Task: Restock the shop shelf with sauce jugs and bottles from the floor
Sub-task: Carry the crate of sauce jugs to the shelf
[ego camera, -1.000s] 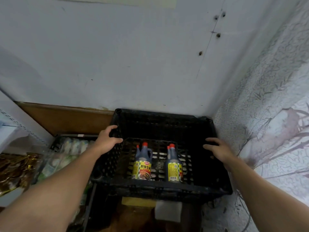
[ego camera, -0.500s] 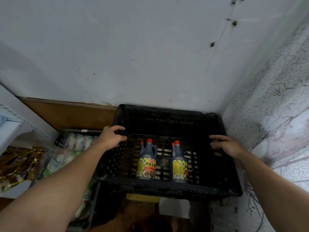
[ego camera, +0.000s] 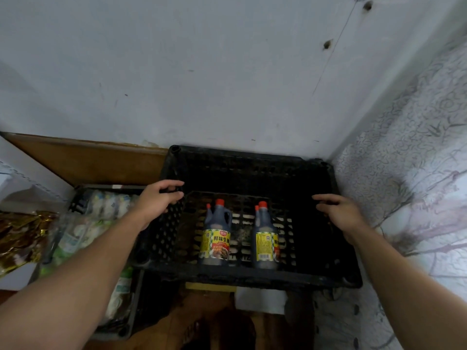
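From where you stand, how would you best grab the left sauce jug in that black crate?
Probably by the loop handle on the right of its neck, reaching down from above. The left sauce jug stands upright, and the walls of the black crate hem in its sides.
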Demonstrator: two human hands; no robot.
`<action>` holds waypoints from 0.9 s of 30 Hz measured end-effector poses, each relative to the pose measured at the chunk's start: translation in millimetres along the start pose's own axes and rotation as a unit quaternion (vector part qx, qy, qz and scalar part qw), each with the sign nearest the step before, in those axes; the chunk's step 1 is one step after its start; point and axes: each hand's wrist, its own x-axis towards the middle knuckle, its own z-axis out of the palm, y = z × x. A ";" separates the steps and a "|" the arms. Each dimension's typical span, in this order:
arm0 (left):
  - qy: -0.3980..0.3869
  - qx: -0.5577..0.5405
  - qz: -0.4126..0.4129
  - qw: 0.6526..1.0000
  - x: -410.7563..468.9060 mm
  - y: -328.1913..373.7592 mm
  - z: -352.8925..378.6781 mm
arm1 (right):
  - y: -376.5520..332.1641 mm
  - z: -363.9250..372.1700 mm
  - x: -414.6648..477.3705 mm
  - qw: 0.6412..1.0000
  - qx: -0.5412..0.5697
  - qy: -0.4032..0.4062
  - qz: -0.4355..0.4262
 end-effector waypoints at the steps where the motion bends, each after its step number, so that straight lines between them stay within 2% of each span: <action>1: 0.003 -0.001 0.004 1.000 -0.9 0.0 0.5 | -0.3 0.1 -1.8 1.000 -0.005 0.005 -0.002; 8: -0.017 -0.011 -0.003 1.000 -15.0 0.2 -8.7 | -6.4 1.3 -26.8 1.000 0.013 0.025 0.002; 17: 0.007 -0.025 0.022 0.999 -63.3 -18.1 -28.4 | -14.0 3.3 -80.6 0.999 0.016 0.045 -0.024; 27: 0.050 -0.047 0.035 0.997 -120.3 -42.4 -94.1 | -54.4 38.9 -162.1 0.998 0.009 -0.007 -0.069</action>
